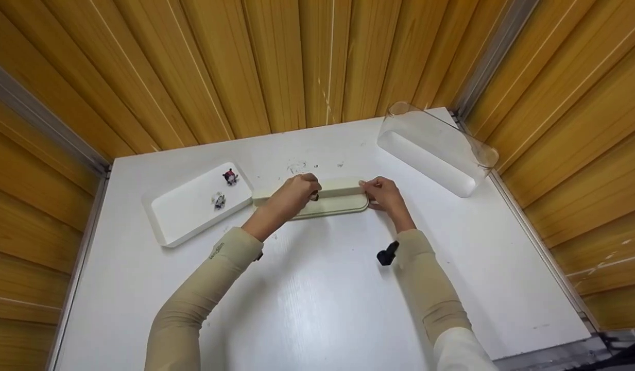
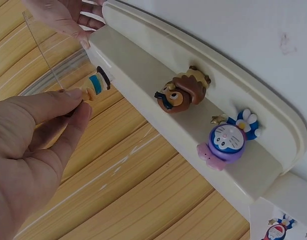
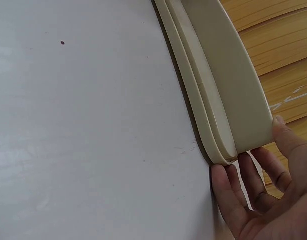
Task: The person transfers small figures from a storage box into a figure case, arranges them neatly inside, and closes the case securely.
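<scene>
My left hand pinches a small figure with blue and white bands and a dark end, held beside the cream stepped stand. On the stand's ledge, in the left wrist view, are a brown figure with a dark moustache-like shape and a blue-and-purple figure with a pink part. The right hand grips the stand's right end, its thumb at the tall part and fingertips at the lower rim.
A white tray at the left holds a red-and-black figure and a whitish figure. At the back right lies a transparent cover with a white base. Wood-patterned panels border the white table.
</scene>
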`<act>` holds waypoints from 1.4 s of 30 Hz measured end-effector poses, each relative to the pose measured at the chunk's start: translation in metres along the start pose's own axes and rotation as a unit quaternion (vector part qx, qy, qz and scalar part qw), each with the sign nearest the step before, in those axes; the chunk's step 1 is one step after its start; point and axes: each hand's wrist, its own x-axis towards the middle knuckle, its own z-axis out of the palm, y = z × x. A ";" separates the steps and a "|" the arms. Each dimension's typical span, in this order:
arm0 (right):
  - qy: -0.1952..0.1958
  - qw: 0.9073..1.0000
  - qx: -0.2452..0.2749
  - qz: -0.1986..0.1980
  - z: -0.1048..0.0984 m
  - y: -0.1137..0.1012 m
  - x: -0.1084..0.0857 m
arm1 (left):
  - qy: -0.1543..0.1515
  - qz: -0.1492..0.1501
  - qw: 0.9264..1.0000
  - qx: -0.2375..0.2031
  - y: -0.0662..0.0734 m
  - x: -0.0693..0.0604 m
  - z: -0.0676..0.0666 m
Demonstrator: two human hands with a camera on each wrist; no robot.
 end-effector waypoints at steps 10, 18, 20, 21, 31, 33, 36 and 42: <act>-0.001 1.000 -0.008 0.008 -0.001 -0.001 -0.001 | 0.012 0.002 0.998 0.055 0.003 0.003 0.015; -0.001 1.000 -0.019 0.003 -0.002 -0.001 -0.001 | 0.031 0.010 0.996 0.088 0.000 0.002 0.033; 0.001 1.000 -0.024 0.001 -0.001 0.000 -0.001 | 0.027 0.001 0.996 0.079 -0.001 0.002 0.037; 0.001 1.000 -0.025 0.001 -0.001 -0.001 -0.001 | 0.026 -0.003 0.997 0.075 -0.001 0.002 0.038; -0.004 1.000 -0.022 0.003 -0.001 0.000 0.001 | 0.028 -0.019 0.997 0.071 0.001 0.001 0.046; -0.004 1.000 -0.016 0.005 -0.001 0.000 0.002 | 0.029 -0.017 0.996 0.077 0.001 0.002 0.047; -0.004 1.000 -0.008 0.007 -0.002 0.000 0.001 | 0.029 -0.015 0.996 0.084 0.000 0.003 0.047; -0.008 1.000 -0.006 0.014 -0.001 -0.001 0.002 | 0.025 -0.016 0.997 0.072 -0.003 0.004 0.046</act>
